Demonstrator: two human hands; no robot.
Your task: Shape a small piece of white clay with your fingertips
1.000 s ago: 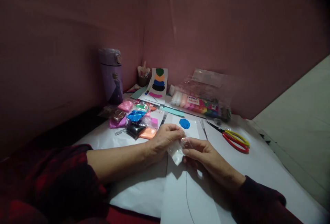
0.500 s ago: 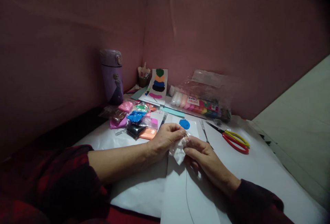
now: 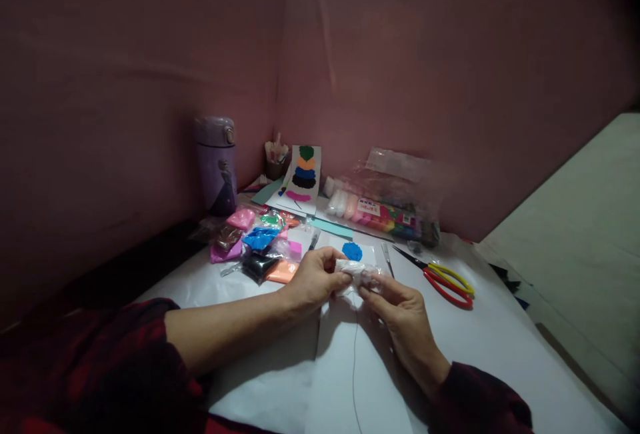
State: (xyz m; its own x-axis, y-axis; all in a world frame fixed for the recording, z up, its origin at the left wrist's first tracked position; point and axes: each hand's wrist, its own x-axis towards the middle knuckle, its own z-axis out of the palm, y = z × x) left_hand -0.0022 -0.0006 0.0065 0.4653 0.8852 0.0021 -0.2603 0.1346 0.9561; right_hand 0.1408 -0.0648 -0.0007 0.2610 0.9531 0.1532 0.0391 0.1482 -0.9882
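Both my hands meet over a white sheet of paper (image 3: pixel 345 354). My left hand (image 3: pixel 315 277) pinches one end of a small clear plastic packet of white clay (image 3: pixel 353 273). My right hand (image 3: pixel 400 307) pinches the other end, fingers closed on it. Just beyond the packet a flat blue clay blob (image 3: pixel 352 251) lies on a white card. A thin dark line runs down the paper below my hands.
Several small bags of coloured clay (image 3: pixel 257 247) lie left of my hands. Red-and-yellow scissors (image 3: pixel 443 277) and a thin metal tool (image 3: pixel 387 259) lie to the right. A large bag of clay sticks (image 3: pixel 385 204), a purple flask (image 3: pixel 217 164) and a card with coloured clay shapes (image 3: pixel 303 174) stand by the wall.
The packet has been drawn up from hanging loosely to being held horizontally between both hands. The camera has tilted, shifting the scene slightly downwards.
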